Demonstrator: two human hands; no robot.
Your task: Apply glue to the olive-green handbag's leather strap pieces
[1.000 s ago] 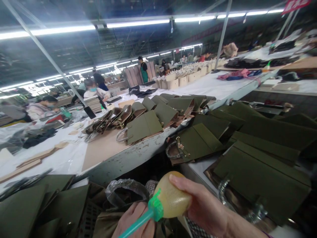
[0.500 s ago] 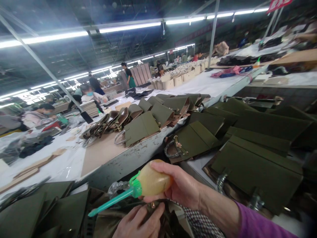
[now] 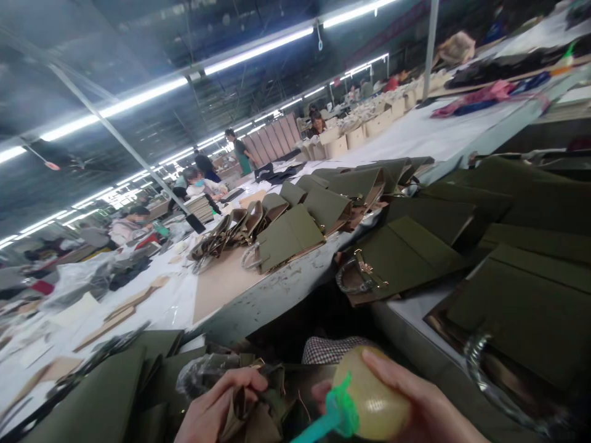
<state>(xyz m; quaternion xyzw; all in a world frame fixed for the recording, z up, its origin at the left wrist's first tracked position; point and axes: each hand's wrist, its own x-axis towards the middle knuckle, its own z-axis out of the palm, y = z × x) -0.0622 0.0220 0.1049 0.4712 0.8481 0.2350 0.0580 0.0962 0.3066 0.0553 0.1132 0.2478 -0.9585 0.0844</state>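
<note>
Down low, the right hand (image 3: 429,409) is wrapped around a yellow squeeze bottle (image 3: 372,403) whose green nozzle (image 3: 323,424) points left toward the brown bag piece (image 3: 252,412) that the left hand (image 3: 215,409) pinches, just beside it, below the counter (image 3: 258,295).

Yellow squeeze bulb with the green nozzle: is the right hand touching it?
Touching. The head view shows the right hand wrapped around the yellow squeeze bulb, fingers lying over its top and thumb against its near side, with no gap.
</note>
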